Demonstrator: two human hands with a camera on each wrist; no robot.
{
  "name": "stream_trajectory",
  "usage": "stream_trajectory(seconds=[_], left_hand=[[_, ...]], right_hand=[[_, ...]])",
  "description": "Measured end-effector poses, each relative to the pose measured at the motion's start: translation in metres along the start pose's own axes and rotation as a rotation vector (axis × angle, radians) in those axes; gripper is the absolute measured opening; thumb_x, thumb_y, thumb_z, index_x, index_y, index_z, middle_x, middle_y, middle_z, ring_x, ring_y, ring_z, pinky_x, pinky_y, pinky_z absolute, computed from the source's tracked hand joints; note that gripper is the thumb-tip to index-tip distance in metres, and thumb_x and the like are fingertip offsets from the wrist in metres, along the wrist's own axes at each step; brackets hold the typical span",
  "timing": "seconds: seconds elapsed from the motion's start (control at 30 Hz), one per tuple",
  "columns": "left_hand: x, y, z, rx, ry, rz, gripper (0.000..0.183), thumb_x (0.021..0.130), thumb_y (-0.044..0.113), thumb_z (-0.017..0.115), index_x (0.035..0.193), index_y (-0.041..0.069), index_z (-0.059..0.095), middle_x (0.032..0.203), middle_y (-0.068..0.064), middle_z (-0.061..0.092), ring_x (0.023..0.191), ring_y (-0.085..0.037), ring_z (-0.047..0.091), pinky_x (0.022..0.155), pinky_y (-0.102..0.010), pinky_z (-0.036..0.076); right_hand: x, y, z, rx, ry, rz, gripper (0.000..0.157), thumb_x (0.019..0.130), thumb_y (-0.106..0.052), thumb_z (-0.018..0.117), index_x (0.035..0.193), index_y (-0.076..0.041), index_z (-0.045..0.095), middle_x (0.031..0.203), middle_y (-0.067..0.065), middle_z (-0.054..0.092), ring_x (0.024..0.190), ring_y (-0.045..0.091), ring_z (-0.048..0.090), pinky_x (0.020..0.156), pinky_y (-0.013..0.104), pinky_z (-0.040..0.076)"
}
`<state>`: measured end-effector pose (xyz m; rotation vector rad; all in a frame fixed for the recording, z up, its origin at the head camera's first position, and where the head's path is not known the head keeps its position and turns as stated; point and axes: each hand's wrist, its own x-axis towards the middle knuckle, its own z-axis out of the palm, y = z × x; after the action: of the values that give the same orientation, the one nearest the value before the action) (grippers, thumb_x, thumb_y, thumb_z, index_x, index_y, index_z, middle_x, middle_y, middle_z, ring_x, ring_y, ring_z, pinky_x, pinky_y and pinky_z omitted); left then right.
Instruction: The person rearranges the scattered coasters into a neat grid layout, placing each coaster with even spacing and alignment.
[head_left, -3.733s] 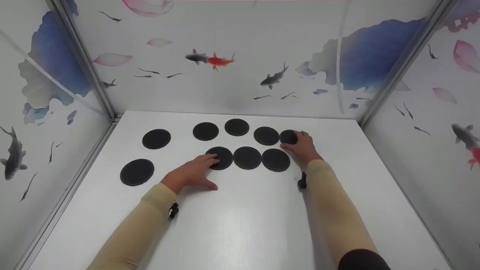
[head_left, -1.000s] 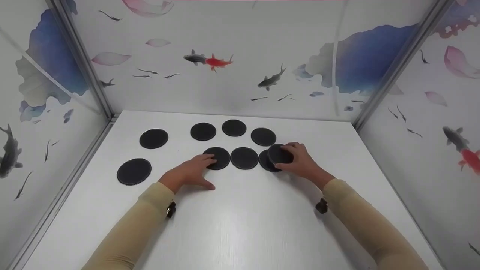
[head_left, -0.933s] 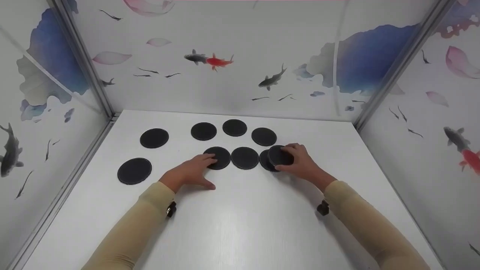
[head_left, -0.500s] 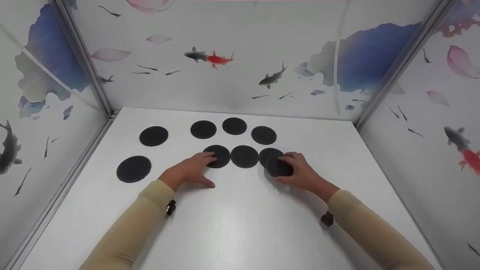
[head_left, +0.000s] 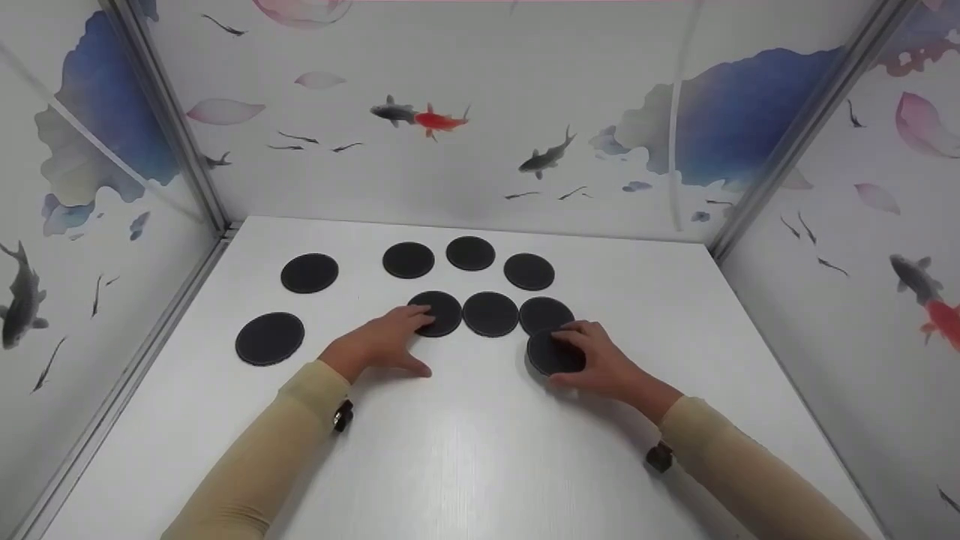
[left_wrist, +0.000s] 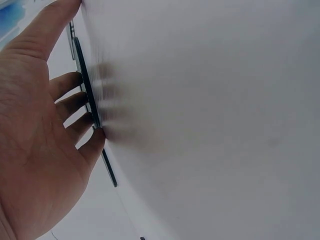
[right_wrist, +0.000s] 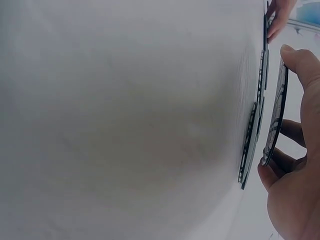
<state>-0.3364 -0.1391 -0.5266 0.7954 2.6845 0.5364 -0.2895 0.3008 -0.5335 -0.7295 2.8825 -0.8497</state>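
Note:
My right hand (head_left: 606, 361) pinches a round black coaster (head_left: 550, 354) between thumb and fingers. In the right wrist view this held coaster (right_wrist: 278, 112) is raised off the table, edge-on to the camera, its pale patterned underside partly showing. Just beyond it lies the right coaster (head_left: 541, 312) of a row, its near edge overlapped in the head view. A middle coaster (head_left: 490, 314) sits beside that one, edges meeting. On the row's left coaster (head_left: 444, 319) rest the extended fingers of my left hand (head_left: 381, 346), thumb spread out toward me.
Behind the row lie more black coasters: a back left one (head_left: 409, 260), a back middle one (head_left: 470, 253) and a back right one (head_left: 529, 271). Two others, an upper one (head_left: 310, 273) and a lower one (head_left: 270, 339), lie far left. Printed panels (head_left: 465, 180) wall in the white table (head_left: 450, 465).
My right hand has lifted the coaster from the far right of the back row and carried it toward me, past the front row's right coaster. My left hand has stayed in place.

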Motion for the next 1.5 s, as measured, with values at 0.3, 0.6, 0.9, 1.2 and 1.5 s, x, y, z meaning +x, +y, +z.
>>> stream_trajectory(seconds=[0.3,0.6,0.9,1.2,1.5], left_hand=[[0.001,-0.001,0.002,0.004,0.001,-0.01,0.103,0.089,0.055,0.09,0.171,0.014,0.043,0.182,-0.008,0.027,0.169,-0.034,0.021,0.133,-0.054,0.026],[0.001,0.0,0.002,-0.008,-0.001,-0.03,0.104,0.088,0.057,0.091,0.171,0.016,0.043,0.182,-0.006,0.027,0.169,-0.033,0.02,0.133,-0.055,0.027],[0.001,-0.001,0.004,0.001,0.003,-0.007,0.104,0.089,0.056,0.09,0.171,0.015,0.043,0.182,-0.007,0.026,0.169,-0.034,0.021,0.133,-0.055,0.027],[0.002,-0.003,0.001,-0.016,0.006,0.004,0.104,0.088,0.054,0.091,0.17,0.012,0.043,0.182,-0.01,0.028,0.168,-0.036,0.022,0.133,-0.056,0.027],[0.003,-0.005,0.004,0.003,0.004,-0.007,0.104,0.088,0.056,0.09,0.171,0.015,0.043,0.182,-0.007,0.027,0.169,-0.032,0.02,0.133,-0.053,0.026]], right_hand=[[-0.01,-0.006,0.005,0.005,-0.019,-0.009,0.079,0.088,-0.045,0.095,0.152,-0.01,0.066,0.155,0.013,0.051,0.141,0.032,0.045,0.116,0.056,0.047],[-0.016,-0.006,0.009,-0.002,-0.026,-0.024,0.083,0.086,-0.049,0.097,0.151,-0.008,0.066,0.155,0.015,0.052,0.14,0.032,0.046,0.115,0.056,0.047],[-0.018,-0.006,0.011,-0.012,-0.041,0.017,0.088,0.085,-0.053,0.096,0.154,-0.009,0.064,0.157,0.015,0.049,0.142,0.032,0.044,0.116,0.056,0.047],[-0.015,-0.004,0.013,-0.019,-0.006,-0.019,0.086,0.084,-0.048,0.098,0.15,-0.004,0.066,0.155,0.019,0.05,0.139,0.035,0.045,0.116,0.059,0.046],[-0.016,-0.004,0.015,-0.024,-0.009,-0.033,0.084,0.085,-0.046,0.098,0.149,-0.004,0.066,0.155,0.02,0.05,0.141,0.037,0.045,0.116,0.059,0.047]])
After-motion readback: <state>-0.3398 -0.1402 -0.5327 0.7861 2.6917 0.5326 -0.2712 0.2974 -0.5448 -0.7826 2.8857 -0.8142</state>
